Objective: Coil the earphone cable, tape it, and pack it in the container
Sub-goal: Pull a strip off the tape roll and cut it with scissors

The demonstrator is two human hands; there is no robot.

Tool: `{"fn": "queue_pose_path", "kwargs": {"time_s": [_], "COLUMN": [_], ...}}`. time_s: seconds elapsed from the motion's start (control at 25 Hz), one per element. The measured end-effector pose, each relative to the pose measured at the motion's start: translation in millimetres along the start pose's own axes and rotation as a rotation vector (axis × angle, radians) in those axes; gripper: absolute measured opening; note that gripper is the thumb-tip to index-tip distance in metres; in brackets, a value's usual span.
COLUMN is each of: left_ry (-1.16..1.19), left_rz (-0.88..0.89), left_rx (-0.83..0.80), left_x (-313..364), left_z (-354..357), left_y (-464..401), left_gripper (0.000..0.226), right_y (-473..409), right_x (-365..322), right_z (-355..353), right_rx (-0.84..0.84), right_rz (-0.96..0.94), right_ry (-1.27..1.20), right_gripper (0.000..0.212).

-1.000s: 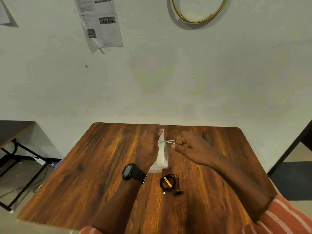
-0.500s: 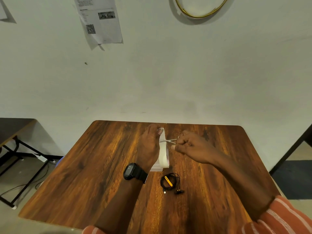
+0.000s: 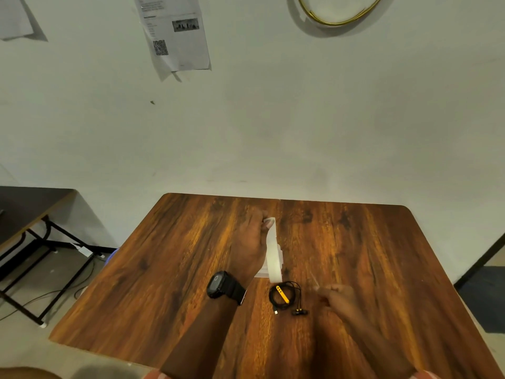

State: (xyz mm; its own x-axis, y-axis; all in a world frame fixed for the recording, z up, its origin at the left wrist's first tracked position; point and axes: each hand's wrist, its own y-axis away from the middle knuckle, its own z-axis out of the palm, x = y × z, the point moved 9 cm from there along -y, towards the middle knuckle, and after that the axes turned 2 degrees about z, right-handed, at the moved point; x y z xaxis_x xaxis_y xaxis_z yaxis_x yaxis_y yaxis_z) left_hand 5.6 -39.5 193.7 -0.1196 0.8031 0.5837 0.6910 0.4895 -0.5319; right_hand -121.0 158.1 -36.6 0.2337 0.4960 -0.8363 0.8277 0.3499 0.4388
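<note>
The black earphone cable point(image 3: 285, 296) lies coiled on the wooden table point(image 3: 169, 269), with its yellow remote inside the coil and the earbuds at the lower right. My left hand point(image 3: 250, 242), watch on the wrist, holds a white tape roll point(image 3: 273, 255) upright just beyond the coil, thumb on its top. A clear container point(image 3: 261, 274) shows partly under the roll. My right hand point(image 3: 338, 299) is motion-blurred to the right of the coil. Its fingers are curled on a thin pale thing, seemingly the small scissors.
A dark side table point(image 3: 24, 212) with black legs stands at the left, with cables on the floor below it. Printed sheets point(image 3: 175, 34) and a gold hoop point(image 3: 338, 15) hang on the wall behind.
My right hand has left the top of the tape roll and swung down and right, to beside the coiled cable. The left hand still holds the roll upright.
</note>
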Motion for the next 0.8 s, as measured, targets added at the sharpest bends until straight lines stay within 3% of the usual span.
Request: {"fn": "queue_pose_path", "kwargs": {"time_s": [0.12, 0.28, 0.36, 0.44, 0.6, 0.8], "left_ry": [0.003, 0.025, 0.027, 0.044, 0.040, 0.045], "left_rz": [-0.034, -0.018, -0.008, 0.017, 0.041, 0.092], "left_rx": [-0.046, -0.084, -0.088, -0.070, -0.064, -0.060], "left_x": [-4.0, 1.9, 3.2, 4.9, 10.9, 26.5], "left_z": [3.3, 2.2, 2.1, 0.8, -4.1, -11.7], "left_y": [3.6, 5.0, 1.2, -3.4, -10.3, -11.9], "left_gripper": [0.014, 0.014, 0.014, 0.012, 0.013, 0.015], "right_y": [-7.9, -13.5, -8.3, 8.4, 70.7, 105.0], "right_x": [30.9, 28.5, -8.5, -68.2, -192.4, -253.7], "right_z": [-8.9, 6.4, 2.6, -8.3, -24.8, -23.1], "right_rx": [0.093, -0.070, -0.128, -0.204, -0.377, -0.457], "right_rz": [0.065, 0.085, 0.002, -0.184, -0.633, -0.800], "right_ry": [-0.138, -0.406, -0.380, -0.237, 0.325, 0.703], "right_gripper": [0.033, 0.025, 0.026, 0.032, 0.025, 0.021]}}
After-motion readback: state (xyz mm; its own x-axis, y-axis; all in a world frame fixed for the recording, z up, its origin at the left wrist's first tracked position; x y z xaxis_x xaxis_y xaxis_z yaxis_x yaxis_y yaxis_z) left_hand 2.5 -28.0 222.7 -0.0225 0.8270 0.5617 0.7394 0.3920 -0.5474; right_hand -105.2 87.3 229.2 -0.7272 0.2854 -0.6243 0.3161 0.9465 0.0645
